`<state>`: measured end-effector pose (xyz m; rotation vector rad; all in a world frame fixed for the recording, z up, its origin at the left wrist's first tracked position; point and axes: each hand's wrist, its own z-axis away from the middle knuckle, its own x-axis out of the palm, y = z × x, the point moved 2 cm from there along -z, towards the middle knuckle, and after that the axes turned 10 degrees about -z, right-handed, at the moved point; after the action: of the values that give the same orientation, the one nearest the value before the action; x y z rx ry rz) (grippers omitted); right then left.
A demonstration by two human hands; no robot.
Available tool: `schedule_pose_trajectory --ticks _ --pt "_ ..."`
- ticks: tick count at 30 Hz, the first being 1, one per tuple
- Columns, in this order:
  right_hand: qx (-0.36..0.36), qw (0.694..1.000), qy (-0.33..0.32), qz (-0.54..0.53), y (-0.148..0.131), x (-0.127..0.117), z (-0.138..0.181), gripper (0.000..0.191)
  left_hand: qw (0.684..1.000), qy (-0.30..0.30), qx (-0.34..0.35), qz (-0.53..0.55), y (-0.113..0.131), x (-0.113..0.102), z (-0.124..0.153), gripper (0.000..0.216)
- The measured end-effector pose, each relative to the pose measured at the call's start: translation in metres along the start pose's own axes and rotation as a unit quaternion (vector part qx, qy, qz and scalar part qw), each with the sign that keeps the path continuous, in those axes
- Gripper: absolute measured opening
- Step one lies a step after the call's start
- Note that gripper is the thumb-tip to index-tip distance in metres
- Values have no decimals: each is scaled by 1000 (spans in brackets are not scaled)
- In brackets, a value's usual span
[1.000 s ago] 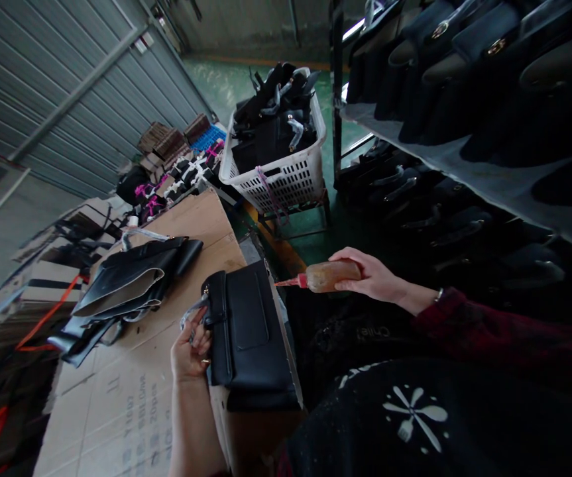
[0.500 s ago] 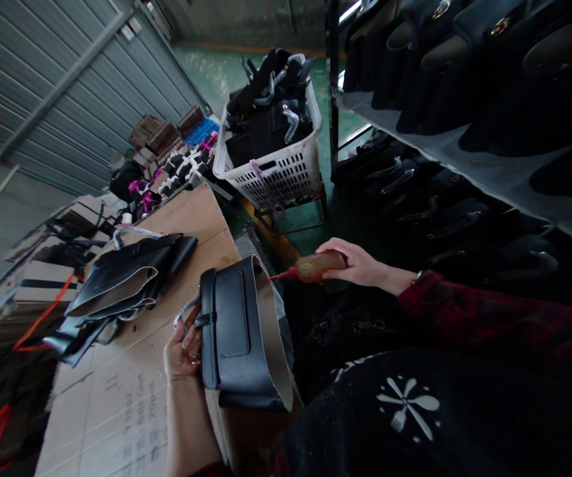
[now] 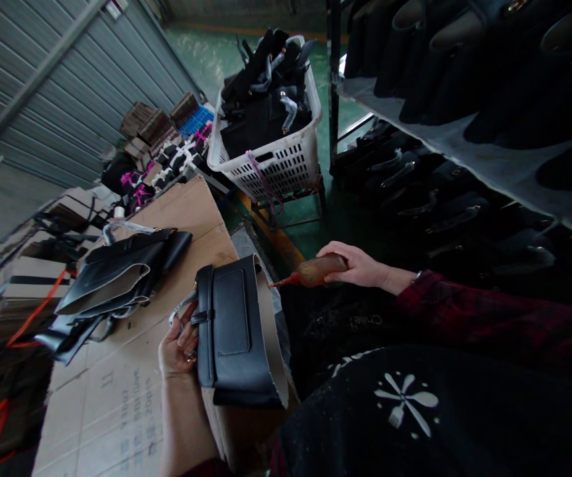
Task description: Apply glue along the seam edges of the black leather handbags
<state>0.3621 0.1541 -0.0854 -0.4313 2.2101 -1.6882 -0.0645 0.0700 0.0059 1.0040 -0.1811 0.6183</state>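
My left hand (image 3: 179, 344) is closed round the top edge and strap of a black leather bag (image 3: 233, 328) that stands tilted at the right edge of the cardboard-covered table (image 3: 116, 411), its pale inner lining turned to the right. My right hand (image 3: 358, 264) grips a brown glue bottle (image 3: 318, 270) with a red nozzle. The nozzle tip touches the bag's pale edge near its upper right corner.
A pile of black leather pieces (image 3: 111, 278) lies on the table to the left. A white plastic basket (image 3: 270, 156) full of black bag parts stands ahead on a low stand. Shelves (image 3: 464, 152) of black bags fill the right side. Stacked boxes line the far left.
The bag was tipped up from lying flat, baring its pale lining. My right hand brought the glue nozzle left and down onto the bag's edge.
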Motion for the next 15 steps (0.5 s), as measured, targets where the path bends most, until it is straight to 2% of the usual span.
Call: schedule_pose_trajectory --ticks 7,11,15 --pt "50 997 28 -60 5 1 5 44 999 35 -5 -13 0 9 3 52" --pt "52 994 48 -80 15 2 -1 47 999 42 -4 -22 0 12 4 51" --pt "58 993 42 -93 22 6 -4 47 998 59 -1 -34 0 15 4 51"
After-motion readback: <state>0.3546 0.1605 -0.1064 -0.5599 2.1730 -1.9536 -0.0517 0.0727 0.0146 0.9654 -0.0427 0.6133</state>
